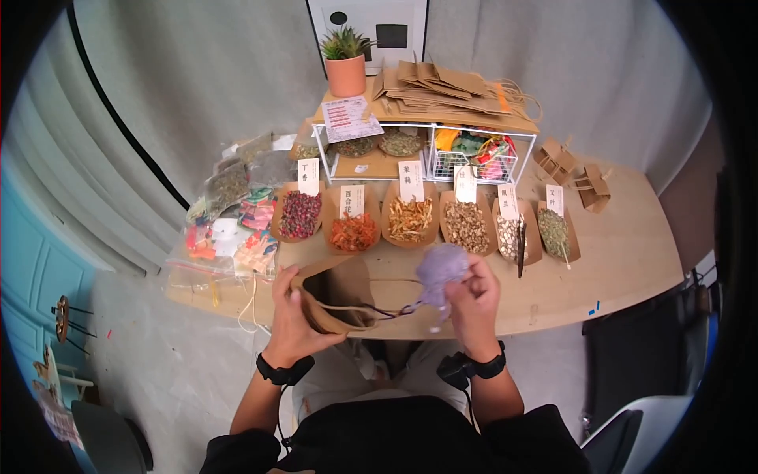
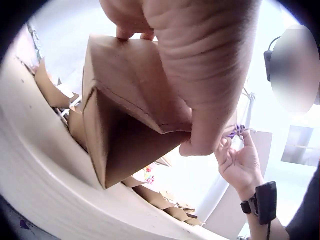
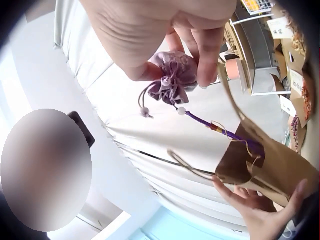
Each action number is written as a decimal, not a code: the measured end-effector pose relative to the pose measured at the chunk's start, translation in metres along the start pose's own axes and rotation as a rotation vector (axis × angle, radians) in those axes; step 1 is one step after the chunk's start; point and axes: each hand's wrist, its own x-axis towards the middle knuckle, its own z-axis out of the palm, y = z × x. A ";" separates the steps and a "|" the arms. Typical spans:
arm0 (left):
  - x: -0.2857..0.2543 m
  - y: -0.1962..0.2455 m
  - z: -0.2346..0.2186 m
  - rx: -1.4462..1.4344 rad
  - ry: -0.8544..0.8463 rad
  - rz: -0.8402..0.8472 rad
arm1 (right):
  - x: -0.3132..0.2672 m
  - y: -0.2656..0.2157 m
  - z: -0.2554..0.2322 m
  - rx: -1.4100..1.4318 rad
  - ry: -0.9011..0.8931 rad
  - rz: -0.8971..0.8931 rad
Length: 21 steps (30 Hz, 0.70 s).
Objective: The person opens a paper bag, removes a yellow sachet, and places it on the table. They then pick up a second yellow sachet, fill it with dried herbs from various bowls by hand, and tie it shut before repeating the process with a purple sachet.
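Note:
My left hand [image 1: 290, 324] grips a brown kraft paper bag [image 1: 354, 278] at the table's front edge, thumb and fingers at its sides. In the left wrist view the paper bag [image 2: 122, 65] is tipped, its mouth facing the camera. Just right of it, my right hand [image 1: 478, 304] pinches a small lilac drawstring sachet [image 1: 442, 268]. The right wrist view shows the gathered neck of the sachet [image 3: 172, 75] with white beads. From it a purple cord [image 3: 197, 120] runs to the bag's mouth, its far end inside. Twisted paper handles [image 3: 187, 165] stick out from the bag.
A row of kraft trays, including one of dried orange petals [image 1: 353, 234], lines the table behind my hands, with labels. Dark tongs [image 1: 520, 241] lie on one. Plastic packets [image 1: 229, 186] are at left. A white-framed shelf [image 1: 430, 126] carries flat paper bags and a potted plant [image 1: 346, 73].

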 end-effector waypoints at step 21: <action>0.004 0.064 0.057 -0.453 0.389 -0.547 | -0.044 0.031 0.037 -0.554 -0.324 -0.026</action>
